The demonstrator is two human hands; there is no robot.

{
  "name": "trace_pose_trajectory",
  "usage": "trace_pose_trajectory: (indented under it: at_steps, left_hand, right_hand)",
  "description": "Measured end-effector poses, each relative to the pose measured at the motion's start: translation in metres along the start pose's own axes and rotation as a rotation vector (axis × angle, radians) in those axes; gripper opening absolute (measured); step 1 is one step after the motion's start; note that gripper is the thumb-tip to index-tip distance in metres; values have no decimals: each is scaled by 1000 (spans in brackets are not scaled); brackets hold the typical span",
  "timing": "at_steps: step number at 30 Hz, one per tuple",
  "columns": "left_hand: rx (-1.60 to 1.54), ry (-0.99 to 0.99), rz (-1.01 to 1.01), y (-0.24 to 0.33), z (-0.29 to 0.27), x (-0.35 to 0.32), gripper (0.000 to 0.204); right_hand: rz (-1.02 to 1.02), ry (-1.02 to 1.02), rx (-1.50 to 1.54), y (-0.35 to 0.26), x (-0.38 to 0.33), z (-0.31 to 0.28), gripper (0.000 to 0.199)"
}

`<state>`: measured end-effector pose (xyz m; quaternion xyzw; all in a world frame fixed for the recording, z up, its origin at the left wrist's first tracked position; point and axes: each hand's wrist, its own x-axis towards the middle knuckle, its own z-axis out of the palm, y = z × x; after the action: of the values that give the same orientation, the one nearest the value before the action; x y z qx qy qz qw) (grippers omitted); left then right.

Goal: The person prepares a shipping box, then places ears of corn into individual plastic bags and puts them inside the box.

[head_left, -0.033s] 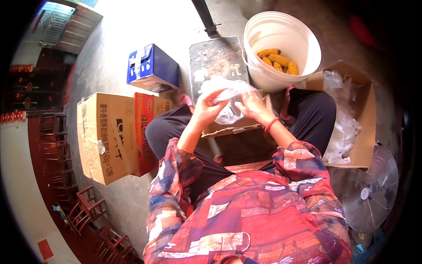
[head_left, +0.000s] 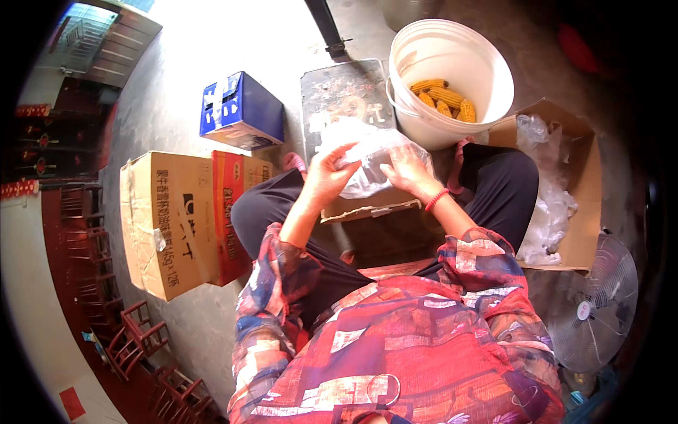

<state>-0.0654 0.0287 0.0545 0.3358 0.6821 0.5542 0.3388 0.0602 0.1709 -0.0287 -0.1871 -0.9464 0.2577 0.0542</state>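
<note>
A thin, clear white plastic bag (head_left: 367, 177) is bunched and partly spread between my hands, above an open cardboard box (head_left: 374, 210) between my legs. My left hand (head_left: 326, 177) has its curved fingers and thumb on the bag's left side. On the other side, my right hand (head_left: 411, 171) holds the bag, with film around its fingers. The thin film makes the exact grip points hard to see. Anything inside the bag cannot be made out.
Ahead to the right, a white bucket (head_left: 452, 71) holds several yellow corn cobs (head_left: 443, 97). A carton (head_left: 590, 191) with plastic bags (head_left: 551, 212) stands at my right, near a fan (head_left: 590, 304). Leftward are a blue box (head_left: 244, 109) and a large carton (head_left: 169, 226). A dark board (head_left: 339, 92) lies ahead.
The plastic bag has spread wider, and its film now reaches past my right fingers. Both hands stay in nearly the same place; my left hand has shifted slightly left.
</note>
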Motion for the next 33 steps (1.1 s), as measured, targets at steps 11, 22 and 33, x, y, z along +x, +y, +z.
trace_pose_trajectory:
  at_steps: [11,22,33]
  left_hand:
    - [338,312,-16,-35,-65,78,19]
    - [96,387,-16,-18,-55,98,18]
    - [221,374,-134,-26,-63,96,13]
  right_hand:
    - [54,-182,1018,-6,21,-123,16]
    - [153,-399,-86,224,126,-136,23]
    - [340,-544,-308,268,185,-39,50]
